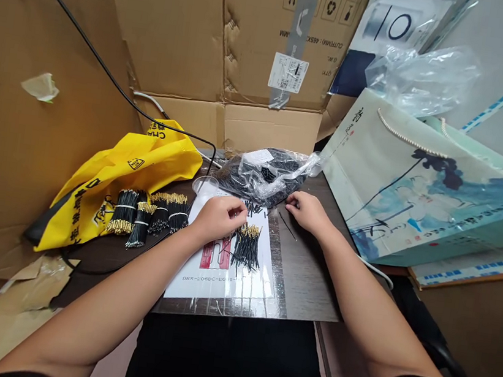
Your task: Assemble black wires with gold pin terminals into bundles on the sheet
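Left hand [220, 216]: fingers curled beside gold-tipped loose wires [247, 248]; whether clamped on one, cannot tell. Right hand [306, 211]: fingers bent near clear bag [275, 185]; grip likewise cannot be told. Loose wires lie on white sheet [192, 266], likely for easy reach and contrast. Tied bundles [142, 223] sit left on worktop [312, 289], probably to stay separate.
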Action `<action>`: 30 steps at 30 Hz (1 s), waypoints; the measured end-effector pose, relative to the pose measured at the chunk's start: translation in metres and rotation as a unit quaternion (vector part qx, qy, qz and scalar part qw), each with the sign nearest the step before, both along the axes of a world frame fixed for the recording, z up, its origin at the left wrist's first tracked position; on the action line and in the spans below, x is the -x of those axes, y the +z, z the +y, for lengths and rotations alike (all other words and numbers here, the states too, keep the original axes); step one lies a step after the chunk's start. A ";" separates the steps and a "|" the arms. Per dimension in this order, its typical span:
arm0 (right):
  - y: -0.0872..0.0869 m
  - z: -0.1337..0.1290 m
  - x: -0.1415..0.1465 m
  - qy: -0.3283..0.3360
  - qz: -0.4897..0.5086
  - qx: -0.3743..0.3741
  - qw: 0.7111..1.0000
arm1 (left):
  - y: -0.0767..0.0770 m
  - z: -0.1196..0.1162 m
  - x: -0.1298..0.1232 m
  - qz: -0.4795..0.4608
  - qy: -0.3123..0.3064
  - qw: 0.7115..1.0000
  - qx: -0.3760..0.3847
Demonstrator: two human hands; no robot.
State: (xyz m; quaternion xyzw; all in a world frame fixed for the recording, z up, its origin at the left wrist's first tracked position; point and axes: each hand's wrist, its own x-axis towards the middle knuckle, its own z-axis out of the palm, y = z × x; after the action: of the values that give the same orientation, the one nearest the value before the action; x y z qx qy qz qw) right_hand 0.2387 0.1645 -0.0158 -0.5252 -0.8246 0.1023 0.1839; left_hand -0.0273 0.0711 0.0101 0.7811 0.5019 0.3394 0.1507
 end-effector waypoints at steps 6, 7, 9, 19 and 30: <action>0.005 -0.005 0.004 0.006 -0.019 -0.006 1.000 | 0.006 0.000 -0.002 -0.003 -0.005 1.000 0.002; 0.009 -0.006 0.005 0.007 -0.015 -0.007 1.000 | 0.009 0.002 -0.003 0.005 -0.012 1.000 0.007; 0.019 -0.011 0.011 0.009 0.003 -0.008 1.000 | 0.014 0.006 -0.007 0.032 -0.033 0.999 0.012; 0.019 -0.041 0.059 0.012 0.403 -0.066 0.913 | 0.004 0.019 -0.026 0.037 -0.029 0.999 -0.008; 0.013 -0.051 0.065 0.059 0.500 0.041 0.863 | 0.004 0.013 -0.016 0.037 -0.033 0.998 -0.024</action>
State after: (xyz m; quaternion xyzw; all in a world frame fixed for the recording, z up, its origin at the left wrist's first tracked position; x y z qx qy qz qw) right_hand 0.1738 0.1133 -0.0033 -0.3614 -0.6462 0.3957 0.5434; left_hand -0.0115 0.0845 0.0137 0.8125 0.4733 0.3168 0.1245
